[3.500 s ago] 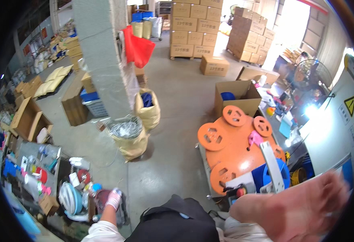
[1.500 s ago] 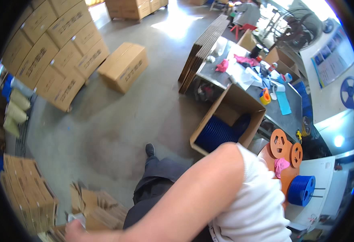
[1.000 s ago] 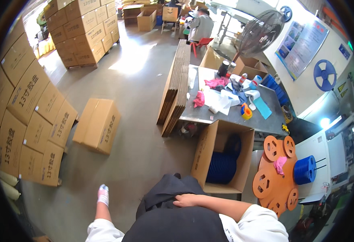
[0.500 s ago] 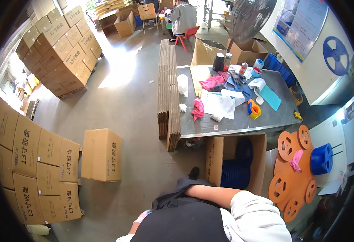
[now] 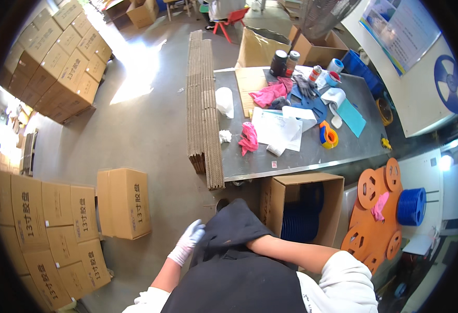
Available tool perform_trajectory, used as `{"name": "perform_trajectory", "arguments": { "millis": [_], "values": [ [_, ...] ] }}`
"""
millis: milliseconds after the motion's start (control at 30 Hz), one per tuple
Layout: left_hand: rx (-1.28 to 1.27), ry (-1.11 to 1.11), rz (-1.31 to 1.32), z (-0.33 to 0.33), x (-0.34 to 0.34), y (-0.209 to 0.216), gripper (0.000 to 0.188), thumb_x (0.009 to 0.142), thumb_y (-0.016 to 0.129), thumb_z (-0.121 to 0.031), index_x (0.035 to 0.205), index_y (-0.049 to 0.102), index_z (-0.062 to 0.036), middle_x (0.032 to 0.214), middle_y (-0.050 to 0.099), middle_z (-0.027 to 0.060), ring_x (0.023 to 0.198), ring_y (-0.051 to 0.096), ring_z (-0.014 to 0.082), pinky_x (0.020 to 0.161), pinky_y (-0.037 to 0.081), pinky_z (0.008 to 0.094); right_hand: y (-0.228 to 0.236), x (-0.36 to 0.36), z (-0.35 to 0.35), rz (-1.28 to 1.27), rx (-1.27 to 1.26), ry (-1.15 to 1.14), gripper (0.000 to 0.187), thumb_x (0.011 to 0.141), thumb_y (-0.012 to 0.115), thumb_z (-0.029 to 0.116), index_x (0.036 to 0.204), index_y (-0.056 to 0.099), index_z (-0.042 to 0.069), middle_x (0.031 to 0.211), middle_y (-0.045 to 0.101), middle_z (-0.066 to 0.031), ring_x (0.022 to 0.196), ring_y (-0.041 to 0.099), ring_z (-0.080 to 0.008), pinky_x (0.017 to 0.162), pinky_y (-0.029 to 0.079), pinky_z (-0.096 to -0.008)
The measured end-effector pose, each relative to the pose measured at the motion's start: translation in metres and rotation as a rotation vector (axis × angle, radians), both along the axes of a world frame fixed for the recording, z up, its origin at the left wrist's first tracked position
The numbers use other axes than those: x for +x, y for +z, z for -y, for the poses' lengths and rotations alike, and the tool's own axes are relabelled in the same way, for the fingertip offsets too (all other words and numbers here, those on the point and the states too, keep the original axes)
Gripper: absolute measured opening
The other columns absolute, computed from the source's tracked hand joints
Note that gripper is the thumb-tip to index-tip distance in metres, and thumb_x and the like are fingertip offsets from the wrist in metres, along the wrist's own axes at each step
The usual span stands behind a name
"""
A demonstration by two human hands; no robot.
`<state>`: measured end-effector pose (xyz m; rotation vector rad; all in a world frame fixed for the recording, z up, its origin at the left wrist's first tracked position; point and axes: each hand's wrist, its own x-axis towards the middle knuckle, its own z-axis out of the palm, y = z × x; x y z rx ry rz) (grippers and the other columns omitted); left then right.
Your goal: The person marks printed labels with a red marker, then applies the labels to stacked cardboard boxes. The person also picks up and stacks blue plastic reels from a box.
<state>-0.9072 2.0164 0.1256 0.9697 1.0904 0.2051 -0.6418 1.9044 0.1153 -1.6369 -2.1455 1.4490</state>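
Note:
My left hand [image 5: 188,239], in a white glove, is held out at my left side beside the black apron [image 5: 234,284]. Its fingers stretch forward with nothing visible in them. My bare right forearm [image 5: 291,251] crosses in front of me, and its hand disappears under a raised fold of the apron, so the fingers are hidden. Just right of that arm, an open cardboard box [image 5: 335,208] lies with its opening toward me, holding a stack of blue plastic reels [image 5: 299,224].
A closed carton [image 5: 119,203] stands at left near stacked cartons [image 5: 57,224]. Flattened cardboard [image 5: 203,109] leans upright against the grey table [image 5: 244,167], which bears pink cloths [image 5: 248,138], papers and a tape dispenser [image 5: 328,135]. Orange reels [image 5: 367,188] lie at right.
My left hand has come up and forward into fuller view. The apron front bulges farther forward over my right hand. The whole view has shifted slightly as my head moved.

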Motion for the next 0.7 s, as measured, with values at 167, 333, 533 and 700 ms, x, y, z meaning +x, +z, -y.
{"name": "perform_trajectory", "arguments": {
  "millis": [167, 333, 533, 700],
  "values": [
    [0.760, -1.166, -0.113, -0.044, 0.123, 0.093, 0.077, 0.082, 0.073, -0.032, 0.147, 0.042, -0.0058, 0.138, 0.052, 0.0255, 0.131, 0.047, 0.0399, 0.109, 0.038, 0.0417, 0.019, 0.025, -0.025, -0.046, 0.519, -0.186, 0.040, 0.087, 0.054, 0.014, 0.124, 0.061, 0.000, 0.118, 0.064, -0.0244, 0.108, 0.062, -0.0388, 0.098, 0.047, -0.0412],
    [1.150, -1.255, -0.445, -0.077, 0.148, 0.076, 0.012, 0.073, 0.069, -0.023, 0.077, 0.071, -0.0123, 0.075, 0.069, 0.0081, 0.078, 0.068, 0.0290, 0.077, 0.053, 0.0422, 0.050, 0.020, -0.044, -0.032, -0.276, -0.119, 0.036, 0.088, 0.052, 0.007, 0.122, 0.056, -0.002, 0.116, 0.063, -0.0273, 0.109, 0.061, -0.0410, 0.097, 0.047, -0.0434],
    [1.076, -1.110, -0.467, -0.117, 0.145, 0.076, 0.016, 0.073, 0.072, -0.020, 0.088, 0.073, -0.0150, 0.081, 0.069, 0.0080, 0.084, 0.067, 0.0283, 0.074, 0.054, 0.0422, 0.094, 0.024, -0.060, -0.027, -0.348, 0.014, 0.033, 0.089, 0.052, 0.008, 0.121, 0.047, 0.000, 0.098, 0.064, -0.0281, 0.097, 0.063, -0.0450, 0.084, 0.049, -0.0476],
    [1.002, -1.152, -0.457, -0.133, 0.147, 0.079, 0.018, 0.073, 0.074, -0.021, 0.091, 0.073, -0.0160, 0.082, 0.068, 0.0071, 0.084, 0.066, 0.0284, 0.074, 0.054, 0.0419, 0.104, 0.024, -0.069, -0.107, -0.246, -0.011, 0.034, 0.081, 0.061, 0.008, 0.112, 0.050, -0.001, 0.087, 0.064, -0.0250, 0.090, 0.064, -0.0434, 0.081, 0.050, -0.0484]
  ]
}}
